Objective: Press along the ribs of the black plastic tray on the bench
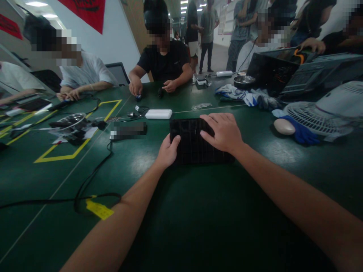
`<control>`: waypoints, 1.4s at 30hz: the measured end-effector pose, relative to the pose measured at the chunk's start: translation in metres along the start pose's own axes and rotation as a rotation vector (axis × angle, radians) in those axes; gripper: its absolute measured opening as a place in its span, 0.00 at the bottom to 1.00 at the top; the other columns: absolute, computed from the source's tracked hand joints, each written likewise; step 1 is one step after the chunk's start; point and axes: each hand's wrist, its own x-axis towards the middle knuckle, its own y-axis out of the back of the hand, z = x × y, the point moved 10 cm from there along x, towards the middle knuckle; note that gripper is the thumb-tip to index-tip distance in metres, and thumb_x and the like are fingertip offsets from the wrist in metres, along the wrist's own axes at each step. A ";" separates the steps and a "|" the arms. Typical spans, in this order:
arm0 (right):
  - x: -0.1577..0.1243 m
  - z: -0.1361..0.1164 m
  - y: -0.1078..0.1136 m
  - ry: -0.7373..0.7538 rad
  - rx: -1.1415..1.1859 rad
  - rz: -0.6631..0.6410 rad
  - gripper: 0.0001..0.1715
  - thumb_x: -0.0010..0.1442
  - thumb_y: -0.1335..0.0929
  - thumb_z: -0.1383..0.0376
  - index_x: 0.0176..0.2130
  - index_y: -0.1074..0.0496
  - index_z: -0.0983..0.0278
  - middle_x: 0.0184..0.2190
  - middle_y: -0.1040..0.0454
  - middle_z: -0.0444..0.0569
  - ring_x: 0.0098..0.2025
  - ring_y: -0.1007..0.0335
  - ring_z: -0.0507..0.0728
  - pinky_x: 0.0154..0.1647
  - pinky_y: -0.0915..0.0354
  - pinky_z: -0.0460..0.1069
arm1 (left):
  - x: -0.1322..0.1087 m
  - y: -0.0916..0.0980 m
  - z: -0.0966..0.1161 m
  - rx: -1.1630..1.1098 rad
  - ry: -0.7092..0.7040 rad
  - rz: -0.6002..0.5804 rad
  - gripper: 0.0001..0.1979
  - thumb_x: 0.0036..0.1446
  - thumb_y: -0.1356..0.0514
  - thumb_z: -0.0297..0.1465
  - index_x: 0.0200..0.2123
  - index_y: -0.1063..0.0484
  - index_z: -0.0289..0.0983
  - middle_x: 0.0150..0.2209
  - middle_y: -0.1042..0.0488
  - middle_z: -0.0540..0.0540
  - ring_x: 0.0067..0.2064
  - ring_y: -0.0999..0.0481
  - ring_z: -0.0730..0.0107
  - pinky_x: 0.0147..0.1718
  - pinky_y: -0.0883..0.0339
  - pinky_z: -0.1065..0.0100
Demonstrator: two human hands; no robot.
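Note:
A flat black rectangular case (190, 145) with faint ribbed lines lies on the green table in front of me. My left hand (168, 151) grips its left edge, thumb on the upper face and fingers hidden at the side. Over its far edge bends my right hand (222, 132), thumb on the face and fingers together on the rim. What lies beneath or inside the case is hidden. Just beyond it is a white power bank (159, 114). To its left lies a partly blurred dark bar (129, 130).
A metal bowl (68, 122) with dark parts sits left, inside yellow tape. A black cable with a yellow tag (99, 209) runs by my left forearm. At right are a fan (304, 119), a blue glove (304, 132) and a pale computer mouse (284, 127). People sit opposite.

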 end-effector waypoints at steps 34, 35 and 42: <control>0.000 0.000 0.000 -0.005 0.012 -0.008 0.32 0.67 0.39 0.49 0.63 0.34 0.62 0.53 0.26 0.55 0.52 0.34 0.65 0.54 0.46 0.60 | 0.000 0.001 -0.001 -0.005 0.010 -0.001 0.20 0.62 0.43 0.47 0.44 0.27 0.36 0.43 0.22 0.42 0.47 0.24 0.54 0.52 0.33 0.54; 0.000 0.000 0.000 -0.004 0.013 -0.006 0.32 0.67 0.39 0.48 0.63 0.34 0.62 0.53 0.26 0.55 0.52 0.34 0.66 0.54 0.46 0.60 | 0.000 0.000 0.000 -0.002 0.008 -0.002 0.20 0.62 0.43 0.47 0.44 0.27 0.36 0.43 0.22 0.42 0.48 0.24 0.54 0.52 0.33 0.54; 0.000 0.001 -0.001 -0.010 0.020 -0.013 0.32 0.68 0.40 0.49 0.63 0.34 0.62 0.53 0.26 0.54 0.53 0.34 0.66 0.55 0.46 0.60 | 0.000 0.001 -0.002 0.000 0.012 0.000 0.19 0.62 0.43 0.47 0.44 0.27 0.36 0.44 0.22 0.42 0.48 0.24 0.54 0.52 0.33 0.53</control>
